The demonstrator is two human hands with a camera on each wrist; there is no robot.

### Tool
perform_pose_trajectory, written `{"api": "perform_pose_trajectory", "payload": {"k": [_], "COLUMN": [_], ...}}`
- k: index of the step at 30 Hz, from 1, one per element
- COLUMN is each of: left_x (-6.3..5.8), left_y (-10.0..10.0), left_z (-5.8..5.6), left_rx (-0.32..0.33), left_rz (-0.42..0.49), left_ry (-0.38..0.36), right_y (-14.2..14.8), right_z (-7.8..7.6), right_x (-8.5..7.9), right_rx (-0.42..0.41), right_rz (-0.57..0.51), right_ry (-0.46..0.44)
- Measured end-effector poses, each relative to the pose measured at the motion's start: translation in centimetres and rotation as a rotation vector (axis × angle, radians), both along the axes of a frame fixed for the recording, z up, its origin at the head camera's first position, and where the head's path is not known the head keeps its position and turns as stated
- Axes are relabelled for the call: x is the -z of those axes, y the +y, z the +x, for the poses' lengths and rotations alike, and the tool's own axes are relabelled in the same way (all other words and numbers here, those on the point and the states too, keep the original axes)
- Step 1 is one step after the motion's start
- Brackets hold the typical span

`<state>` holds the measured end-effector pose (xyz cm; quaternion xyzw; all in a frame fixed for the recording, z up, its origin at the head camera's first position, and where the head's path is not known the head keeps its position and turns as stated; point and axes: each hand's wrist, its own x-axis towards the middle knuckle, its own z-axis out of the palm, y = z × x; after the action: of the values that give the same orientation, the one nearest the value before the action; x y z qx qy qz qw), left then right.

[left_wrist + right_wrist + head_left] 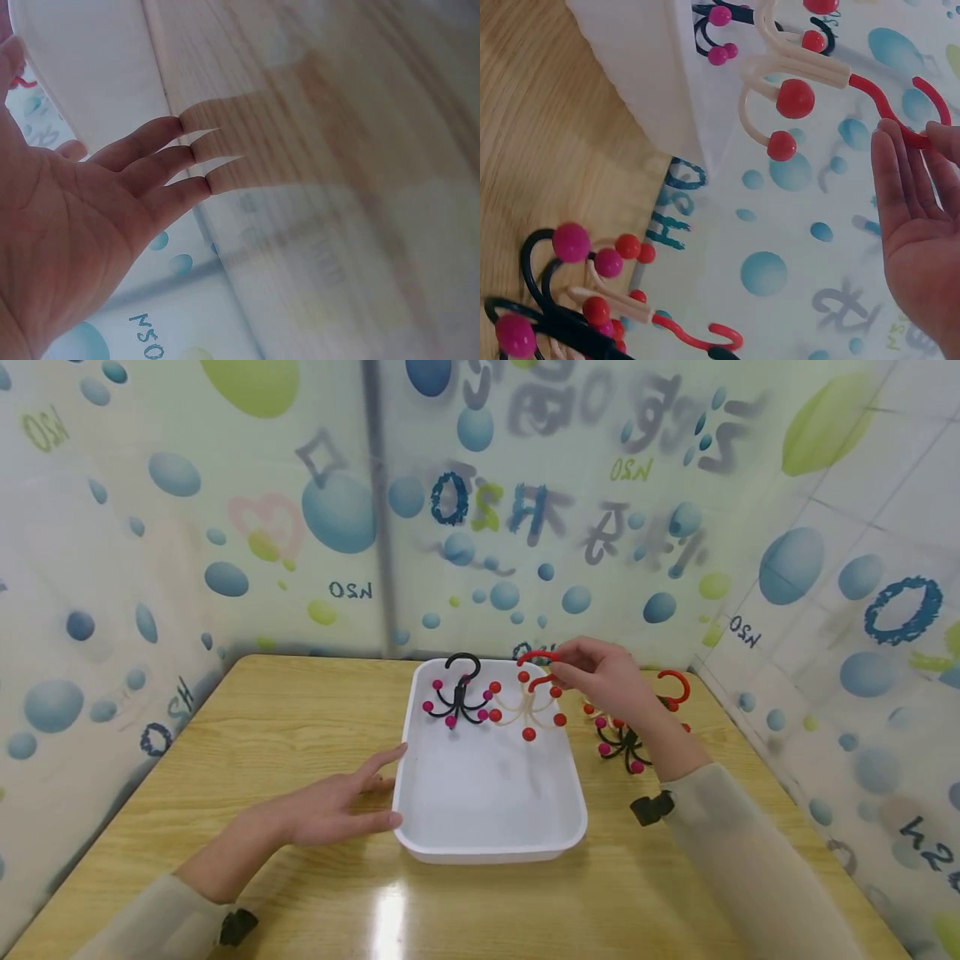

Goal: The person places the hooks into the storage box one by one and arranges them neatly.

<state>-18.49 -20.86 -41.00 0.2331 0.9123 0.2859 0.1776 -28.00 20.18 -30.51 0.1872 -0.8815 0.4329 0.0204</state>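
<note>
My right hand (603, 677) pinches the red hook (911, 137) of a beige multi-arm hook hanger (810, 69) with red ball tips, over the far right part of a white plastic tray (487, 802). In the tray's far left part is a black hook hanger (460, 695) with pink ball tips. My left hand (318, 810) is at the tray's left side, its thumb and index fingertip right at the rim. In the left wrist view, its other fingers (161, 161) reach down to the tabletop.
Right of the tray, under my right forearm, lie more hangers on the wooden table (315, 710): a black one (628, 742) with pink balls and a beige one with a red hook (681, 685). Patterned curtain-like walls (480, 610) border the table behind and at the sides.
</note>
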Motion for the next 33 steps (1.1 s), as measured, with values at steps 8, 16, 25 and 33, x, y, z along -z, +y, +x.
{"api": "perform_pose_trajectory", "payload": {"k": [8,16,25,33], "left_x": [0.0,-0.1,-0.1,0.0], "left_y": [0.2,0.1,0.1,0.0], "left_z": [0.0,0.0,0.0,0.0], "left_rx": [0.004,0.012,0.006,0.010], "left_rz": [0.011,0.002,0.000,0.000], "left_ry": [-0.011,0.004,0.011,0.024], "right_y": [-1.6,-2.4,-2.9,-3.3], "right_z": [-2.6,-4.0,-5.2,-6.0], "right_x": [1.9,2.8,4.0,4.6], "right_rx": [0.025,0.064,0.085,0.120], "right_rz": [-0.027,0.027,0.065,0.041], "right_ry": [-0.037,-0.089,-0.154,-0.245]}}
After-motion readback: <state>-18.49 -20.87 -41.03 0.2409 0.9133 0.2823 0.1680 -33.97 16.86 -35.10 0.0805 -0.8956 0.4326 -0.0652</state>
